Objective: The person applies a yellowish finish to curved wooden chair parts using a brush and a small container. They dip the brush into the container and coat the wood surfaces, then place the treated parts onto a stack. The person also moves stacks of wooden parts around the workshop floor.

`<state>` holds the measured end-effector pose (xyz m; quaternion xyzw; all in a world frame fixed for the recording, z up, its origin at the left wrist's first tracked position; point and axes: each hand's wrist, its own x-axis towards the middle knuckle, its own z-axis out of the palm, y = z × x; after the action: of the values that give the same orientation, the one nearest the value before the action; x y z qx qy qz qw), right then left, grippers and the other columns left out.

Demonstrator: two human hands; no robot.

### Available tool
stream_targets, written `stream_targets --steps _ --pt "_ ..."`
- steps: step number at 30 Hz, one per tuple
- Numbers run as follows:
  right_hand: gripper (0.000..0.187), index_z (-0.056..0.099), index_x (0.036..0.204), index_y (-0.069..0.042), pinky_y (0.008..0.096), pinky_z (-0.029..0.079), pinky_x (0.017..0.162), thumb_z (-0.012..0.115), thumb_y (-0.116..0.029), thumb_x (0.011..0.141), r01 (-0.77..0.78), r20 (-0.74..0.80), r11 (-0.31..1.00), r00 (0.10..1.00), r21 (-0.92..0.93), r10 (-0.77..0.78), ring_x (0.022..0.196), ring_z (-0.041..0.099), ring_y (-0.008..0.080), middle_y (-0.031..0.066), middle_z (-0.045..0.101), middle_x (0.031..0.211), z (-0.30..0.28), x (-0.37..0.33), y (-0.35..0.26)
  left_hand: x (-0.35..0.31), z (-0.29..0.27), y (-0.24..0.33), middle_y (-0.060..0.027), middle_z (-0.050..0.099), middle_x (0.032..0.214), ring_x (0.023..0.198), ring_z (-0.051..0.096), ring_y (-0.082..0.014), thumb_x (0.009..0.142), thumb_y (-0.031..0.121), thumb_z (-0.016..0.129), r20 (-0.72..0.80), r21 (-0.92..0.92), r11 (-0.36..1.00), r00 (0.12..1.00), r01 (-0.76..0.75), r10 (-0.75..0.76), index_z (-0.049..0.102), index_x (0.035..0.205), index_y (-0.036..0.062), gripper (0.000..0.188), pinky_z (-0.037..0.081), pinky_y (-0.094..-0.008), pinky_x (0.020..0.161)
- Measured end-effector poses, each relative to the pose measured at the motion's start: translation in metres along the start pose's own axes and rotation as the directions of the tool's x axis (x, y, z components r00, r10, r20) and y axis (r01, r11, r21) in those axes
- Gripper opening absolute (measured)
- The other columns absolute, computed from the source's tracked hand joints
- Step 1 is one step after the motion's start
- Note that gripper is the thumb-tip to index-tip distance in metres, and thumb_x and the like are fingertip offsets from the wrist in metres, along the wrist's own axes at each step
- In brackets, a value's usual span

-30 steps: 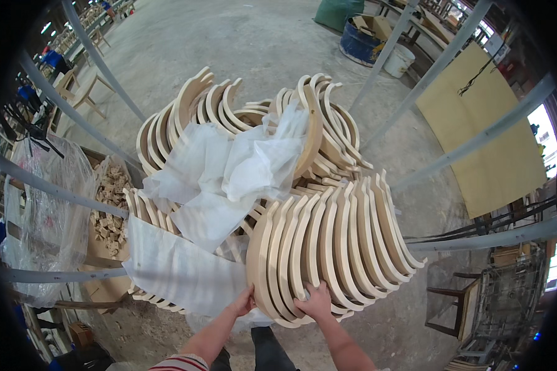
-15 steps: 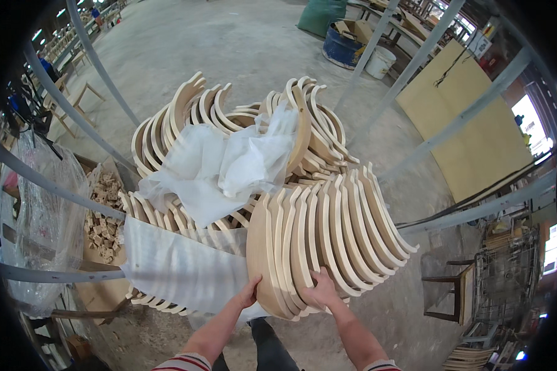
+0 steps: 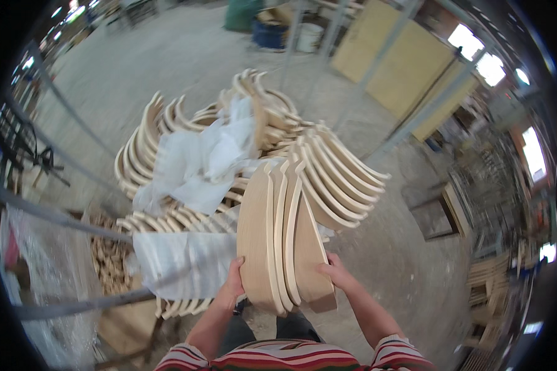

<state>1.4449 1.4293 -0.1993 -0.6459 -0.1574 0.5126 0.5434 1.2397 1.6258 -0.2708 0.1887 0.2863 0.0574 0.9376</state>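
Between my two hands is a bundle of several curved bent-wood panels (image 3: 257, 241), pale in colour and pressed face to face. My left hand (image 3: 234, 277) grips the bundle's left outer face near its lower end, and my right hand (image 3: 335, 272) clasps its right side. Just behind and to the right stands a row of similar curved panels (image 3: 337, 179). Translucent white wrapping sheet (image 3: 195, 164) lies over more curved pieces (image 3: 145, 145) farther off. Another white sheet (image 3: 179, 263) wraps a row of panels left of my bundle.
Grey metal posts (image 3: 74, 307) rise around the stack. At the left, small wood blocks (image 3: 109, 260) lie beside clear plastic film (image 3: 49, 272). A tan board (image 3: 396, 55) leans at the far right, with a blue drum (image 3: 270, 35) and a white bucket (image 3: 309, 38) beyond.
Several panels have come away from the right-hand row and now sit between my hands, closer to my body. My view has turned to the right.
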Motion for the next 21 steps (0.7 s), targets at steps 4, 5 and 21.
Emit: stream_targets --steps 4,5,21 --pt "0.054 0.052 0.115 0.004 0.0309 0.045 0.083 0.063 -0.02 0.067 -0.005 -0.231 0.988 0.972 0.155 0.041 0.093 0.056 0.0169 0.0092 0.058 0.101 0.03 -0.107 0.009 -0.037 0.017 0.002 -0.0151 0.058 0.114 0.102 0.058 -0.0281 0.072 0.049 0.055 0.247 0.042 0.981 0.949 0.19 -0.195 0.047 0.124 0.0014 0.071 0.047 -0.0403 0.088" --pt "0.054 0.052 0.114 0.004 0.0308 0.045 0.082 0.063 -0.02 0.067 0.02 -0.302 0.976 0.952 0.216 0.047 0.092 0.056 0.017 0.0092 0.058 0.101 0.04 -0.135 0.018 -0.048 0.029 -0.001 -0.0152 0.059 0.112 0.101 0.058 -0.0283 0.071 0.049 0.056 0.22 0.107 0.974 0.951 0.199 -0.218 0.047 0.124 0.0011 0.071 0.047 -0.0404 0.087" --pt "0.074 0.037 0.132 -0.001 0.033 0.043 0.087 0.065 -0.024 0.068 0.719 -0.907 0.681 -0.182 0.141 0.38 0.104 0.052 0.0205 0.0127 0.051 0.119 0.433 -0.552 0.215 -0.284 0.125 -0.23 -0.0139 0.051 0.118 0.105 0.053 -0.0263 0.07 0.047 0.058 0.332 0.888 0.349 0.108 0.299 -0.937 0.039 0.128 0.0013 0.076 0.045 -0.0382 0.088"
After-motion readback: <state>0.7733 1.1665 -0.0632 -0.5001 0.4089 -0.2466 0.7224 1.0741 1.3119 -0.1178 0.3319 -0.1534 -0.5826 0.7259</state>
